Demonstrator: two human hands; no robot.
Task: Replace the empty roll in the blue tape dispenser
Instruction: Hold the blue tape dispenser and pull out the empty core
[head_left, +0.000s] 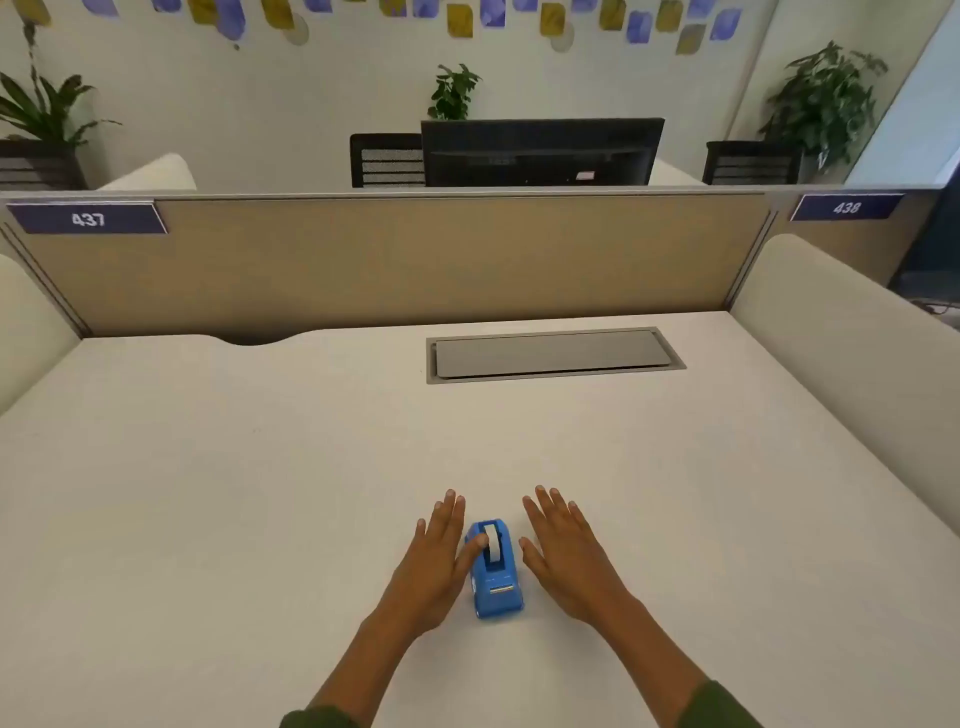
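Note:
A small blue tape dispenser stands on the white desk, its cutter end toward me. A whitish roll sits in its top slot. My left hand lies flat on the desk just left of the dispenser, fingers spread, with the thumb touching the dispenser's left side near the roll. My right hand lies flat a little to the right of the dispenser, fingers apart, not touching it. Neither hand holds anything.
A grey cable hatch is set into the desk at the back. A tan partition closes the far edge, with white side panels left and right. A monitor and chairs stand beyond.

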